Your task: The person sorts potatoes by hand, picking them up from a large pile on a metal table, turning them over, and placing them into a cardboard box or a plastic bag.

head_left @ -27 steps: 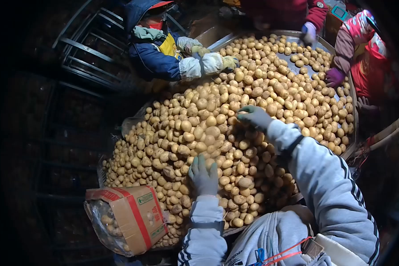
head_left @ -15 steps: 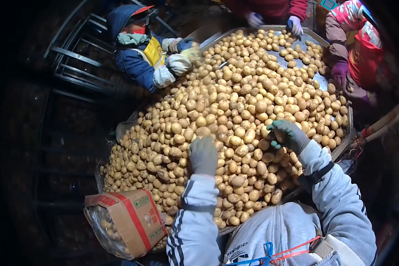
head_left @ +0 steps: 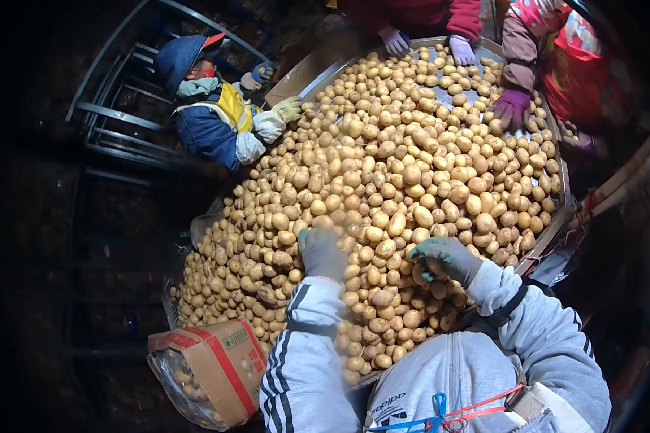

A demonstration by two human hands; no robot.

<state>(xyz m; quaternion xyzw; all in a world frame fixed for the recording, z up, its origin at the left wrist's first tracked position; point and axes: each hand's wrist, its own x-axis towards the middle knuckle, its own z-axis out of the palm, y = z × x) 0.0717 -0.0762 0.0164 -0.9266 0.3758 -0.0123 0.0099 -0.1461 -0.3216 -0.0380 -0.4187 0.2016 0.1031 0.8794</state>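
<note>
A large heap of potatoes [head_left: 383,180] covers the metal-rimmed table before me. My left hand [head_left: 322,254], in a grey-green glove, is over the middle of the heap, smeared by motion, its fingertips hidden from me. To its right, my gloved right hand [head_left: 448,260] is curled over the near part of the heap, with a potato [head_left: 419,273] between its fingers and thumb.
An open carton [head_left: 227,361], lined with plastic and holding potatoes, tilts at the near left. A person in a yellow apron [head_left: 238,107] works at the left. Two others reach in across the far side, one with a purple glove [head_left: 513,108]. Metal racks [head_left: 123,123] stand behind.
My right hand has moved left and toward me; my left hand has shifted slightly left. The view has shifted a little. At the far right, the purple glove now reaches onto the potatoes.
</note>
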